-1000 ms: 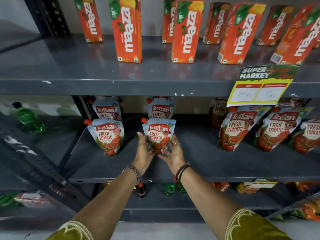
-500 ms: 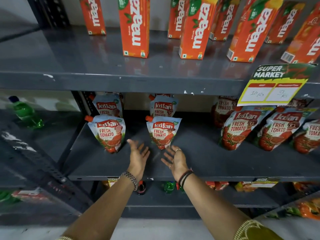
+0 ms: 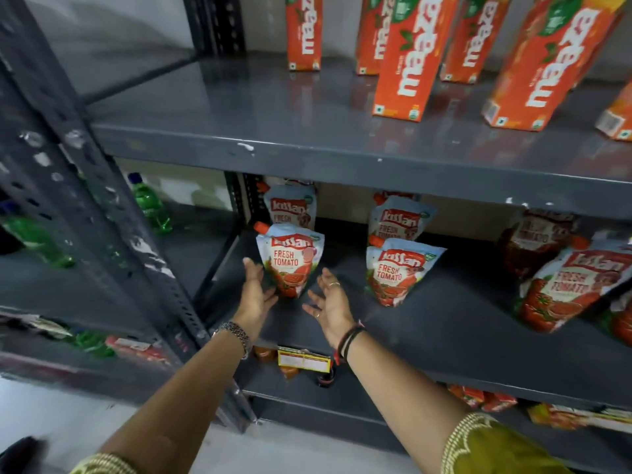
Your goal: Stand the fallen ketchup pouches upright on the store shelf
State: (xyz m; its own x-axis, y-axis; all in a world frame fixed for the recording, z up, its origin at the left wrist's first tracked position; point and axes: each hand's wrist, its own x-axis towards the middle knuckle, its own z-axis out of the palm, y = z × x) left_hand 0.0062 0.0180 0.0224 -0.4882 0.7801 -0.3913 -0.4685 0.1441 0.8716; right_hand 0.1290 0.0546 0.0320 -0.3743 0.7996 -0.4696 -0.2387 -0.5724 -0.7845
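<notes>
Several Kissan ketchup pouches stand on the grey middle shelf (image 3: 427,340). The front-left pouch (image 3: 290,260) stands upright with another pouch (image 3: 290,208) behind it. My left hand (image 3: 254,294) is open at its left side, fingertips at or near its lower edge. My right hand (image 3: 330,301) is open just right of it, palm turned inward, not touching. A second pair of pouches stands further right, front (image 3: 400,270) and back (image 3: 398,218). At the far right more pouches (image 3: 567,285) lean against each other.
Orange Maaza cartons (image 3: 410,56) stand on the upper shelf. A slotted metal upright (image 3: 113,213) rises at the left, with green bottles (image 3: 150,203) on the neighbouring rack. A yellow price tag (image 3: 304,362) hangs on the shelf's front edge. Lower shelves hold more packets.
Both hands let go of the second pouch and moved left to either side of the front-left pouch. The view swung left and closer to the shelf.
</notes>
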